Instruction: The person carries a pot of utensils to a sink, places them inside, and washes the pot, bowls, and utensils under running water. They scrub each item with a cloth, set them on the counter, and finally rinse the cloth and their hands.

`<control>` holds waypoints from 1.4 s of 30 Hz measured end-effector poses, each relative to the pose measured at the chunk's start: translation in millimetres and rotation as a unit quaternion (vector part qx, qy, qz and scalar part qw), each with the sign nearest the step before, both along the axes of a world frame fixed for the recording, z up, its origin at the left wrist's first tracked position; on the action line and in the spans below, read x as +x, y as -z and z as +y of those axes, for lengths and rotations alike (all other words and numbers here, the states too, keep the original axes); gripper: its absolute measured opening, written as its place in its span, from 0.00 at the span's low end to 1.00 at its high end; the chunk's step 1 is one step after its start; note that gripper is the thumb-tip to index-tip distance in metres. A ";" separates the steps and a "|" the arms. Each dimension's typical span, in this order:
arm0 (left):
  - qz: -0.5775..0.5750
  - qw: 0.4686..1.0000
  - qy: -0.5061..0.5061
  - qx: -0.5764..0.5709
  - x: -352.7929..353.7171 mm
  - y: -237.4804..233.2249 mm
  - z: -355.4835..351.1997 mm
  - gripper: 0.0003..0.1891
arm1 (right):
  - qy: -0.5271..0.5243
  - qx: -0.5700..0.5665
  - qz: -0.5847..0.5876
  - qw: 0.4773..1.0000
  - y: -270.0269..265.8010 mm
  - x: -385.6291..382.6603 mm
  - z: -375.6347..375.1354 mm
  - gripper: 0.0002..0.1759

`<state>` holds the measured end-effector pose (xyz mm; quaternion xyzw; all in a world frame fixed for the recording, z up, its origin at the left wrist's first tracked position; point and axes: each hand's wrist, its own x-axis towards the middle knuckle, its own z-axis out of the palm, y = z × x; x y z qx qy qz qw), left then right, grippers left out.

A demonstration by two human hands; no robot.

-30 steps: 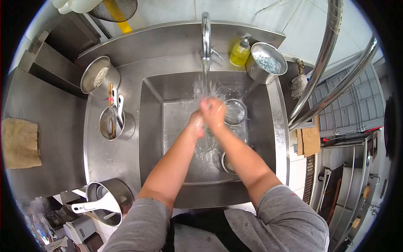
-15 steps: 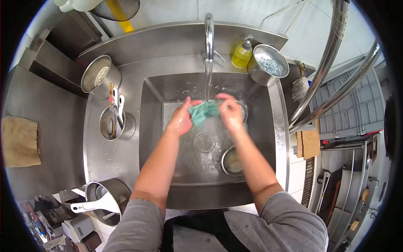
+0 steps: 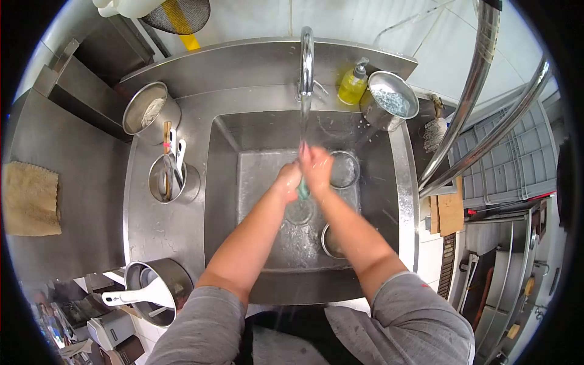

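Under the running faucet (image 3: pixel 306 67), my left hand (image 3: pixel 288 181) and my right hand (image 3: pixel 316 168) are pressed together over the sink (image 3: pixel 228 243). Both are closed around a wet green cloth (image 3: pixel 303 189), of which only a small part shows between and below them. Water runs onto the hands. A round metal-rimmed dish (image 3: pixel 344 170) lies in the sink to the right of my right hand. A second round vessel (image 3: pixel 332 242) lies nearer, partly hidden by my right forearm.
A yellow soap bottle (image 3: pixel 352 85) and a metal pot (image 3: pixel 389 100) stand behind the sink's right corner. On the left are another pot (image 3: pixel 152 112), a utensil container (image 3: pixel 174 178) and a larger pot with a white-handled tool (image 3: pixel 140 296). A brown cloth (image 3: pixel 31 199) lies far left.
My hands have come together, the left moving right and the right moving left. The green cloth, spread between them before, is now bunched and mostly covered.
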<state>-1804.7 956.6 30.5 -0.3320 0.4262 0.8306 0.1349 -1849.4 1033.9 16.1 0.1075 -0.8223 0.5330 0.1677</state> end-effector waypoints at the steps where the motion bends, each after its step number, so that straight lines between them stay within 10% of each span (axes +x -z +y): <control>1: 0.000 1.000 0.003 -0.001 2.8 -8.0 -0.8 0.18 | 0.041 0.074 -0.007 0.996 6.9 -18.5 10.4 0.19; 4: 0.087 0.991 0.054 0.084 15.8 -15.1 -25.5 0.22 | 0.070 -0.177 -0.214 0.958 20.1 -38.7 26.4 0.18; 7: 0.097 0.993 -0.027 0.063 20.5 16.8 -52.9 0.21 | -0.048 -0.333 -0.048 0.941 1.7 -7.2 6.8 0.18; 10: 0.199 0.976 -0.029 0.085 27.7 47.4 -44.2 0.18 | -0.175 -0.201 -0.021 0.964 -40.8 56.1 -15.6 0.19; 11: 0.318 0.942 -0.011 0.106 28.8 69.0 -42.5 0.17 | -0.186 -0.121 0.030 0.975 -35.8 58.4 -20.0 0.18; 12: 0.653 0.682 -0.046 0.326 -2.8 87.5 -5.5 0.14 | -0.195 -0.041 0.081 0.977 -31.0 60.1 -21.5 0.18; 13: 0.653 0.682 -0.046 0.326 -4.1 68.8 -4.9 0.14 | -0.194 -0.040 0.082 0.977 -27.3 39.9 -17.1 0.18; 14: 0.360 0.911 0.006 0.202 -2.6 33.1 -2.8 0.13 | -0.085 -0.040 -0.043 0.995 -26.2 1.6 -8.9 0.18; 15: 0.008 0.997 0.058 0.044 -0.3 14.5 -2.8 0.13 | 0.028 -0.041 -0.167 0.985 -32.0 -16.6 -5.8 0.17; 21: 0.172 0.936 0.025 0.305 1.4 33.0 -29.3 0.14 | -0.023 0.006 -0.011 1.000 -34.5 27.7 -26.1 0.21; 23: 0.046 0.996 0.027 0.067 -3.6 10.9 -19.4 0.14 | -0.021 -0.006 0.006 1.000 -25.7 -13.7 -10.7 0.23; 27: 0.143 0.986 0.020 0.086 16.4 -30.9 -53.0 0.15 | -0.009 -0.165 -0.068 0.984 -2.8 -63.1 31.7 0.23; 32: 0.227 0.973 0.019 0.045 40.5 -12.6 -100.4 0.24 | -0.228 -0.504 -0.314 0.772 -45.2 -46.5 62.9 0.16; 36: 0.123 0.969 -0.006 -0.214 42.8 -1.8 -71.8 0.33 | -0.228 -0.317 -0.288 0.874 -61.1 -12.8 23.9 0.11; 38: 0.190 0.899 0.160 -0.362 39.3 -4.0 -30.4 0.39 | -0.209 -0.143 -0.254 0.934 -60.9 7.3 0.1 0.11; 42: 0.105 0.955 0.051 -0.271 10.0 -12.0 -12.9 0.34 | 0.010 -0.427 -0.275 0.862 -44.0 6.1 -1.6 0.10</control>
